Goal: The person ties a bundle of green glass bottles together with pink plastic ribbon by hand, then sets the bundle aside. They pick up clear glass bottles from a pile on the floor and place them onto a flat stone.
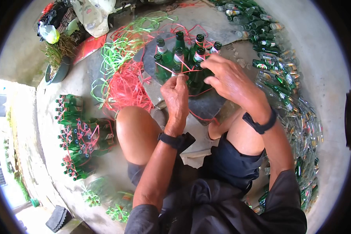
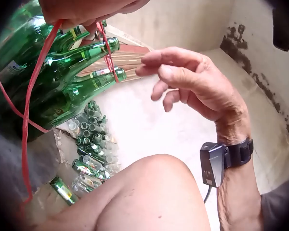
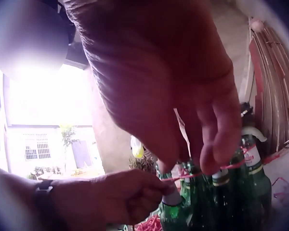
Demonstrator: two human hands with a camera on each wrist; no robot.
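Note:
A cluster of upright green glass bottles (image 1: 179, 45) stands in front of me, with red plastic strapping (image 2: 31, 91) running around it and crossing between the necks. At the near side of the cluster, my left hand (image 1: 175, 95) pinches the strapping beside a bottle neck; in the right wrist view the curled fingers of this left hand (image 3: 130, 197) are right at that neck. My right hand (image 1: 232, 80) hovers over the right side of the cluster. Seen from the left wrist, the right hand (image 2: 202, 86) has loosely bent fingers, apart from the bottle tops and holding nothing.
Tangled red strapping (image 1: 130, 87) and green strapping (image 1: 115, 58) lie left of the cluster. Further left are bundled green bottles (image 1: 82, 136). Many loose bottles (image 1: 284, 89) are piled along the right wall. A potted plant (image 1: 58, 68) stands at the back left.

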